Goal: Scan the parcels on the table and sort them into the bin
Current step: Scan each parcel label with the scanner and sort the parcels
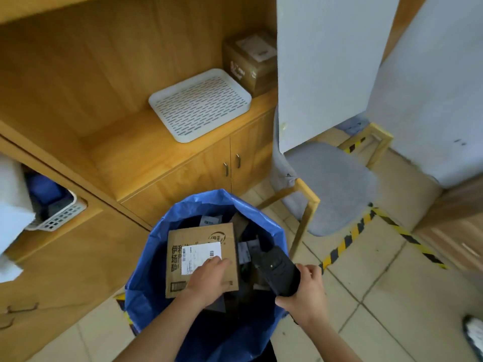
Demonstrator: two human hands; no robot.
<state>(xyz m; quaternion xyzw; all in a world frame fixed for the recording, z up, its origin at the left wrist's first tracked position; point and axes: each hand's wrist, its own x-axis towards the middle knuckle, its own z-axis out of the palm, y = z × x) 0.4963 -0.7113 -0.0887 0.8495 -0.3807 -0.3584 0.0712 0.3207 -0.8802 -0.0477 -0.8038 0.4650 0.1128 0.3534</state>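
A bin lined with a blue bag (146,259) stands on the floor below me. Over its mouth lies a flat cardboard parcel (177,246) with a white shipping label (198,253). My left hand (209,279) rests on the parcel's near right part, fingers over the label's corner and thumb under the edge. My right hand (307,296) grips a black handheld scanner (277,270), which points away over the bin's right side. Several dark parcels lie deeper in the bin (245,246).
A wooden cabinet shelf holds a white perforated tray (201,104) and a brown box (251,64). A grey chair (334,186) stands right of the bin. A white basket (57,212) sits in a cubby on the left. Yellow-black tape (347,239) marks the tiled floor.
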